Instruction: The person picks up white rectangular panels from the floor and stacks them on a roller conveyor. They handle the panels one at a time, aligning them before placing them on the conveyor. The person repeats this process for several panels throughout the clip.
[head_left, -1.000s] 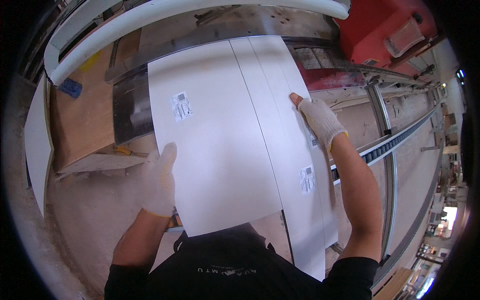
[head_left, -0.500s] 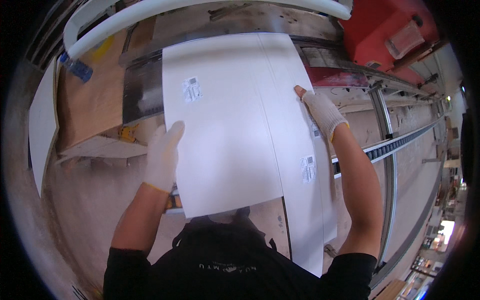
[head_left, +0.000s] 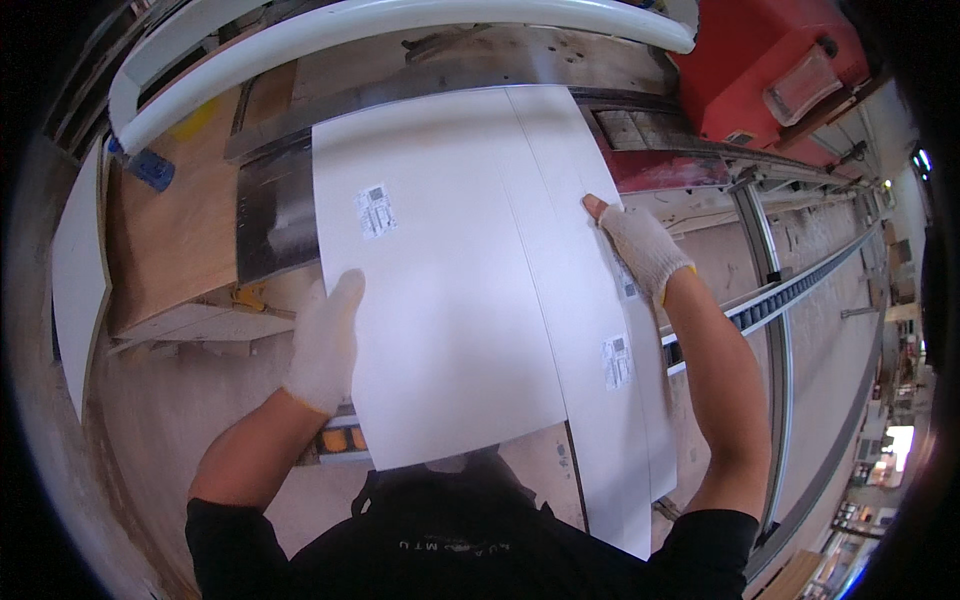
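Note:
A wide white panel [head_left: 430,300] lies flat in front of me, a printed label stuck near its left side. Against its right edge runs a long, narrow white panel [head_left: 570,230], which reaches farther toward my body. Another white strip shows partly under or beside it on the right. My left hand [head_left: 328,335], in a pale knit glove, grips the wide panel's left edge with the thumb on top; its fingers are hidden below. On the right edge of the narrow panel, my gloved right hand [head_left: 640,240] is closed, bare thumb tip on top and fingers out of sight underneath.
A curved white bar [head_left: 400,20] crosses above the far edge. Red machinery [head_left: 770,70] stands at the far right, beside a metal rail [head_left: 770,312]. To the left are a wooden board [head_left: 175,230], a blue-capped bottle [head_left: 150,168] and a leaning white panel [head_left: 80,280].
The whole scene sits slightly lower in the picture. My left elbow has moved outward to the left. Both hands keep their hold on the panels.

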